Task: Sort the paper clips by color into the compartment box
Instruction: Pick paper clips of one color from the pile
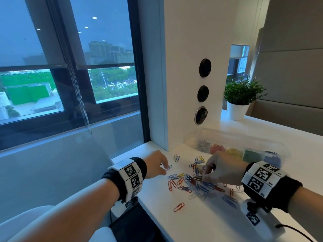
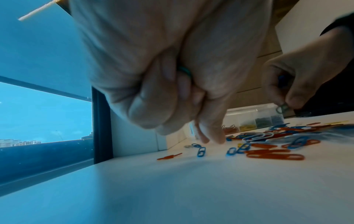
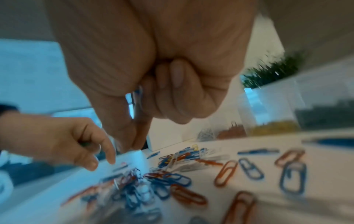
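A loose pile of paper clips [image 1: 195,185], blue, red, white and yellow, lies on the white desk [image 1: 201,222]. Behind it stands the clear compartment box [image 1: 220,135], holding silver, red, yellow, green and blue clips in separate cells. My left hand [image 1: 163,167] reaches its fingertips down by a blue clip [image 1: 168,168] at the pile's left edge. In the left wrist view its curled fingers hold a teal clip [image 2: 184,72]. My right hand [image 1: 205,175] pinches a clip above the pile's middle [image 2: 281,108], and more clips [image 3: 137,97] sit inside its curled fingers.
A white pillar [image 1: 192,84] with round black sockets rises just behind the clips. A potted plant [image 1: 243,98] stands on the raised ledge at the back right. The desk's left edge [image 1: 139,203] drops off near my left wrist. A window fills the left side.
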Demonstrator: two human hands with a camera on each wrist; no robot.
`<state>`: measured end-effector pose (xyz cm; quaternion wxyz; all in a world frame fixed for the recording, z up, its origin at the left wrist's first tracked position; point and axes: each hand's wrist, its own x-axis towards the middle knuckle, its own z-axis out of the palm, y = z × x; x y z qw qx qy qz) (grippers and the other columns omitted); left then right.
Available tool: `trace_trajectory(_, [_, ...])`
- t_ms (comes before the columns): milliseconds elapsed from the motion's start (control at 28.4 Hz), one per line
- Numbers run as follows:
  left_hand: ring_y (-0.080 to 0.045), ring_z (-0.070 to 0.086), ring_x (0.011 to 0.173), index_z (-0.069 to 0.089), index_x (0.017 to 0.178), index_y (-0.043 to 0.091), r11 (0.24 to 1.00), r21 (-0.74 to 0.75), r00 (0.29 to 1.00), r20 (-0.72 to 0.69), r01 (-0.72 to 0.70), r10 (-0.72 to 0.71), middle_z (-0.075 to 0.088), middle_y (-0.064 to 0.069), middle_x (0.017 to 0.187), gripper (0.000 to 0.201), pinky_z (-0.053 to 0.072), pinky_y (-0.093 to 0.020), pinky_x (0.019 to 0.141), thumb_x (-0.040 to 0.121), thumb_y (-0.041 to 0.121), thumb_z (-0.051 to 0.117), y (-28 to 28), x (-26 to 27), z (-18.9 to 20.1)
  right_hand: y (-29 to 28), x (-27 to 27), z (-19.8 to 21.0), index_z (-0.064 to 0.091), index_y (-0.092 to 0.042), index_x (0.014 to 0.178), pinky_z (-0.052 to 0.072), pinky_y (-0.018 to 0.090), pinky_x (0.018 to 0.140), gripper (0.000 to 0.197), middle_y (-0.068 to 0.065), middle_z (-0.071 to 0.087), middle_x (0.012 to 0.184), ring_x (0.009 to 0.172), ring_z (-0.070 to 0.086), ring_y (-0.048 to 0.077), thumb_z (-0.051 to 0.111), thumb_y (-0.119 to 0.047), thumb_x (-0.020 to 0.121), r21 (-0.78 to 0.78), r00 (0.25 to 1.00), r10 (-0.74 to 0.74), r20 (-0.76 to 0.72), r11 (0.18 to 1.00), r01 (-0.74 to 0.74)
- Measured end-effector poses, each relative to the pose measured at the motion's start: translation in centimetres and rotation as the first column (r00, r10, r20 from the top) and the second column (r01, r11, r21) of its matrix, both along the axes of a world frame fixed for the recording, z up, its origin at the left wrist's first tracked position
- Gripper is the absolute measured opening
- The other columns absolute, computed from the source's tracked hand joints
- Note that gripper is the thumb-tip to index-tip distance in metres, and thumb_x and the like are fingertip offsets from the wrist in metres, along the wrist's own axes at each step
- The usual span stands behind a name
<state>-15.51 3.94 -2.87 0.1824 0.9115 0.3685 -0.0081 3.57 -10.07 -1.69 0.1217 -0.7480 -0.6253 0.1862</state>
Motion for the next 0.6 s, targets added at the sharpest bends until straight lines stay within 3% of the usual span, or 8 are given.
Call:
trace_trajectory(70, [-0.010,0.052,0.100,0.070,0.114,0.017,0.997,-0.063,0.999,0.016,0.031,-0.030,0.059,0.002,0.124,0.024,0.039,-0.021,0.086,0.092,0.024,0.065,0.2,0.6,-0.1,0.1,0.5,0.0,0.068,-0.016,0.069,0.034,0.016,0.045,0.018,-0.005,0.053,0.057,0.046,0.043,0.004,0.067,-0.022,0.086,-0.017,0.995,-0.041,-0.087,0.999,0.040])
trace_trajectory(141, [-0.010,0.054,0.096,0.073,0.108,0.015,0.993,-0.102,0.998,0.034,0.051,-0.048,0.065,0.002,0.117,0.021,0.041,-0.022,0.084,0.090,0.025,0.067,0.0,1.5,-0.3,0.0,0.9,-0.2,0.052,-0.014,0.062,0.030,0.023,0.041,0.024,0.001,0.041,0.055,0.044,0.034,0.013,0.058,-0.016,0.085,-0.116,0.912,-0.172,-0.373,0.984,0.137])
trace_trajectory(211, [-0.014,0.058,0.095,0.075,0.102,0.013,0.995,-0.070,0.998,0.011,0.070,-0.069,0.067,0.000,0.111,0.020,0.045,-0.023,0.083,0.088,0.027,0.070,-0.3,2.5,-0.7,0.0,1.1,-0.4,0.035,-0.016,0.060,0.021,0.018,0.040,0.019,0.001,0.026,0.057,0.045,0.020,0.013,0.050,-0.015,0.072,-0.242,0.641,-0.290,-0.711,0.956,0.164])
trace_trajectory(282, [-0.017,0.061,0.093,0.074,0.098,0.011,0.996,-0.019,0.995,-0.054,0.085,-0.086,0.068,-0.003,0.106,0.021,0.050,-0.025,0.082,0.087,0.029,0.071,-0.6,3.3,-1.1,-0.4,1.1,-0.3,0.031,-0.019,0.063,0.021,0.016,0.036,0.013,0.000,0.021,0.060,0.045,0.017,0.012,0.043,-0.017,0.065,-0.275,0.405,-0.306,-0.862,0.952,0.134])
trace_trajectory(352, [-0.019,0.062,0.088,0.073,0.095,0.008,0.995,-0.002,0.990,-0.105,0.098,-0.098,0.070,-0.006,0.101,0.022,0.052,-0.027,0.080,0.089,0.029,0.068,-0.7,3.7,-1.1,-0.7,1.2,0.0,0.030,-0.020,0.063,0.024,0.016,0.033,0.011,-0.002,0.020,0.061,0.044,0.018,0.012,0.035,-0.016,0.072,-0.273,0.245,-0.297,-0.923,0.954,0.126])
trace_trajectory(387, [-0.020,0.061,0.083,0.072,0.092,0.008,0.994,0.003,0.986,-0.130,0.107,-0.105,0.070,-0.007,0.098,0.022,0.052,-0.027,0.078,0.090,0.028,0.066,-0.8,3.8,-1.1,-1.0,1.1,0.1,0.030,-0.020,0.062,0.024,0.016,0.033,0.013,-0.002,0.020,0.060,0.044,0.018,0.012,0.033,-0.016,0.074,-0.271,0.218,-0.295,-0.930,0.953,0.136])
trace_trajectory(458, [-0.021,0.054,0.072,0.066,0.078,0.010,0.992,0.040,0.978,-0.178,0.119,-0.110,0.064,-0.009,0.082,0.019,0.048,-0.025,0.066,0.091,0.023,0.062,-0.9,4.1,-0.9,-1.1,0.9,0.0,0.030,-0.020,0.059,0.021,0.015,0.034,0.015,-0.002,0.020,0.059,0.044,0.017,0.012,0.035,-0.017,0.073,-0.278,0.273,-0.318,-0.908,0.944,0.176])
trace_trajectory(599, [-0.017,0.032,0.050,0.037,0.052,0.016,0.993,0.074,0.972,-0.222,0.094,-0.076,0.034,0.000,0.053,0.042,0.033,-0.024,0.053,0.089,0.016,0.058,-1.8,3.9,-0.7,-1.7,-0.8,-0.6,0.028,-0.021,0.056,0.009,0.015,0.042,0.023,-0.003,0.021,0.053,0.042,0.013,0.011,0.039,-0.015,0.075,-0.309,0.587,-0.403,-0.702,0.915,0.257])
